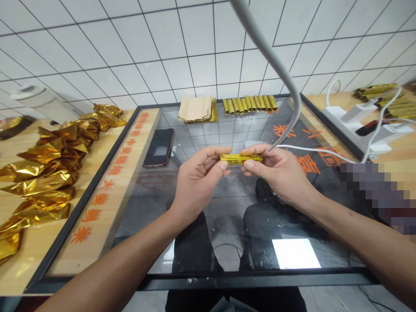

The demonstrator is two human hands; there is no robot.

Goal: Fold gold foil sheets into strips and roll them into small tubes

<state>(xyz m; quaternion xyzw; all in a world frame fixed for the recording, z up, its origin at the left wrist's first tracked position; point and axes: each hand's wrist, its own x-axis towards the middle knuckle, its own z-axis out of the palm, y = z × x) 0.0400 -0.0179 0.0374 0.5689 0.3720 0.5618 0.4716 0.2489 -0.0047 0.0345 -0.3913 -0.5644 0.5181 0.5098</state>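
Note:
Above the middle of a black-framed glass tabletop (146, 242), a gold foil paper roll (241, 159) is held level between both hands. My left hand (198, 177) pinches its left end between thumb and fingers. At the right end, my right hand (276, 171) grips it the same way, thumb on the near side. Beyond the hands stands a row of several similar gold rolls (250, 104). Left of that row lies a stack of tan paper sheets (195, 108) with gold showing at its right edge.
A dark phone (159, 147) lies on the glass at left. Folded gold foil pieces (48, 151) pile up on the wooden surface further left. A grey flexible tube (276, 56) hangs down behind my right hand. White power strips (354, 125) with cables sit at right.

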